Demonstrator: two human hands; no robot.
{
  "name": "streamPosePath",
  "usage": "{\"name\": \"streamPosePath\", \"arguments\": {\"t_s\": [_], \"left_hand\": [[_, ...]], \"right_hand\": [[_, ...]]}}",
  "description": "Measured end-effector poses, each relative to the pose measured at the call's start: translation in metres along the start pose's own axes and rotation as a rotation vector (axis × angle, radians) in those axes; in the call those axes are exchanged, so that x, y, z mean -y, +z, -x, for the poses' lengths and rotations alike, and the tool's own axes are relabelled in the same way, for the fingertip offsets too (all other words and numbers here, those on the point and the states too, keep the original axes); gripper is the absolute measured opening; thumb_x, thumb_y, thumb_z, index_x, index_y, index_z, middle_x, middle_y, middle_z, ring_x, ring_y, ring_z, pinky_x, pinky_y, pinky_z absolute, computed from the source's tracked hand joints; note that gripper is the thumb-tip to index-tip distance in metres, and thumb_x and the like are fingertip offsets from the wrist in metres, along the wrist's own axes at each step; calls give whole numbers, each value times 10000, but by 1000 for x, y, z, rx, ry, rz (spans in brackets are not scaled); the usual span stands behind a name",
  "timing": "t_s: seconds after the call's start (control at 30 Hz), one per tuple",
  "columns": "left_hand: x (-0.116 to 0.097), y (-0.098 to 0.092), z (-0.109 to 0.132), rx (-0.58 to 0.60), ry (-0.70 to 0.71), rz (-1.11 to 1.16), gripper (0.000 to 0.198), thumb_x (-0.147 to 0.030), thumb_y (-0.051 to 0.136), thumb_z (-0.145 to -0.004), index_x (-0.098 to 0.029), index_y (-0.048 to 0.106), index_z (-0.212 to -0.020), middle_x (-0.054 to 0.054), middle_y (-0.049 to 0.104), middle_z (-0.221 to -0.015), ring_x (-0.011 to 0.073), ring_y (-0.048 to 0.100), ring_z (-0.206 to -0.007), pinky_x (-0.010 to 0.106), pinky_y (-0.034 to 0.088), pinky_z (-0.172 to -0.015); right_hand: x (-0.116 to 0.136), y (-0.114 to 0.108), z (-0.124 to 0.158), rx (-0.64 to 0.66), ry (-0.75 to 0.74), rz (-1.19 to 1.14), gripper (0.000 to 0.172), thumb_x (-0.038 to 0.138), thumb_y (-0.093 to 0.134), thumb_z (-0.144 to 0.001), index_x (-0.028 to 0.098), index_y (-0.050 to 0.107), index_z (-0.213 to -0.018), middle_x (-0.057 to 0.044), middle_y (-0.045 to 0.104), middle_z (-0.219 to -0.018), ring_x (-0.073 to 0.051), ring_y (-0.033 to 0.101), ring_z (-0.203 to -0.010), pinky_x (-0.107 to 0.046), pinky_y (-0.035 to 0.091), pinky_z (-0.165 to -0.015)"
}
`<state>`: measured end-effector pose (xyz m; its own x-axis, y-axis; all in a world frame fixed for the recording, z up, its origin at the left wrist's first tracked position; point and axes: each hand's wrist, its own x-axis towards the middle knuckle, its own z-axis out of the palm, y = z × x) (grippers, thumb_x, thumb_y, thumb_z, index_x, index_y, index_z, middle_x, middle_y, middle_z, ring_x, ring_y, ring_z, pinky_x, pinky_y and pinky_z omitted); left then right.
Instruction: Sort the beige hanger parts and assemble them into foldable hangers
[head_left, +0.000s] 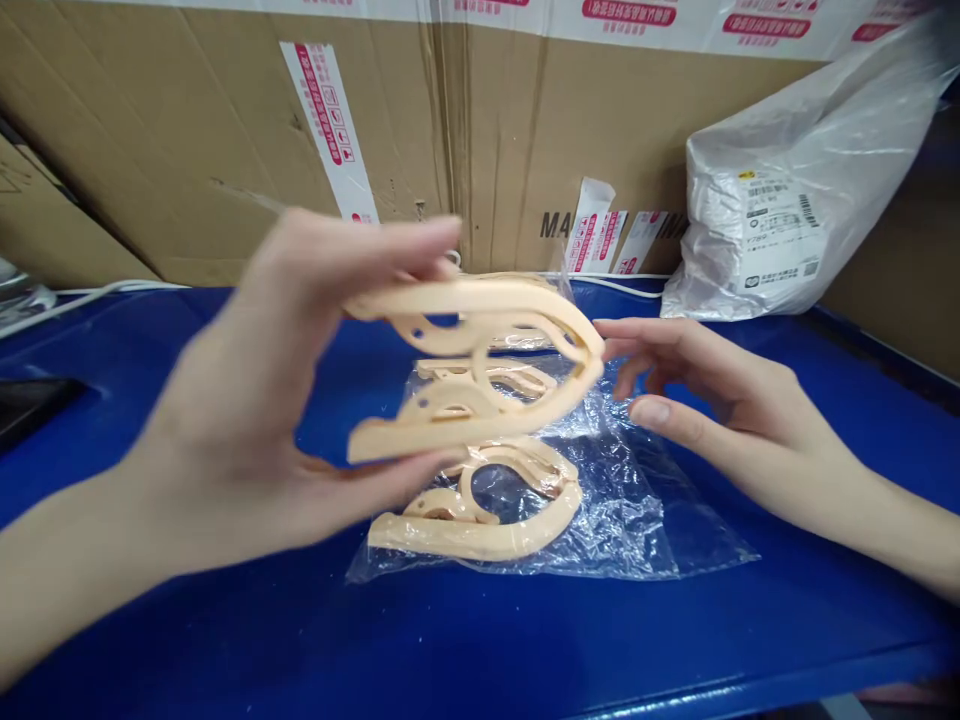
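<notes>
Above the blue table (225,640), your left hand (247,400) pinches one folded hanger (461,338), apparently already unwrapped, between thumb and fingers, your empty right hand (720,400) hovers, fingers parted, beside its tip, and other hangers (472,540) lie in clear plastic (630,530).

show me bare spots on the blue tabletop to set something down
Bare blue tabletop shows between the clear bag and front edge, and between the black object and white cable. The middle is crowded: bagged beige pieces, held piece above.
</notes>
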<state>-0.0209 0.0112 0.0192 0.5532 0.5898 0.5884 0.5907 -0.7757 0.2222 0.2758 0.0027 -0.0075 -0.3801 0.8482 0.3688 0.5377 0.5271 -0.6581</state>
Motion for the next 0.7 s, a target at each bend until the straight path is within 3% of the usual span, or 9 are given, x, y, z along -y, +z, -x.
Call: {"name": "streamPosePath", "arguments": {"t_s": [0.03,0.13,0.23,0.33,0.5,0.7], "left_hand": [[-2,6,2,-38,30,60,815,-359,734,-799,-391,307,-1492,6,491,-1332,250,517,-1204,440,479,-1072],[-2,23,6,26,165,102,788,-391,706,-838,-266,310,-1507,38,527,-1352,229,505,-1218,391,500,-1050],[3,31,8,71,171,96,768,-378,698,-852,-184,320,-1492,90,528,-1356,225,509,-1227,372,510,-1025],[9,32,8,109,155,77,761,-413,693,-858,-167,329,-1480,121,519,-1372,246,496,-1255,410,504,-1020],[13,33,7,154,77,130,798,-481,693,-839,-305,293,-1507,57,501,-1411,277,485,-1269,447,480,-1047],[14,35,8,179,39,195,717,-471,686,-853,-256,382,-1465,53,497,-1413,277,474,-1273,416,441,-1075]], "right_hand": [[1,1,0,22,50,-94,437,410,638,-904,310,561,-1323,-17,688,-1032,-159,646,-838,-281,548,-713],[4,5,-1,94,190,-350,434,382,702,-864,296,582,-1272,16,669,-774,-101,572,-583,-213,490,-501],[2,7,-2,116,285,-509,438,325,762,-815,282,590,-1216,28,669,-718,-59,484,-473,-165,410,-395],[-2,7,-4,116,334,-594,434,322,776,-801,277,591,-1190,16,698,-756,-42,463,-452,-141,378,-363],[-6,7,-5,142,364,-642,442,323,786,-791,286,589,-1185,5,722,-786,-40,466,-454,-130,371,-360],[-9,8,-7,173,366,-648,433,335,774,-804,254,578,-1181,-33,748,-837,-66,522,-518,-144,386,-386]]}}
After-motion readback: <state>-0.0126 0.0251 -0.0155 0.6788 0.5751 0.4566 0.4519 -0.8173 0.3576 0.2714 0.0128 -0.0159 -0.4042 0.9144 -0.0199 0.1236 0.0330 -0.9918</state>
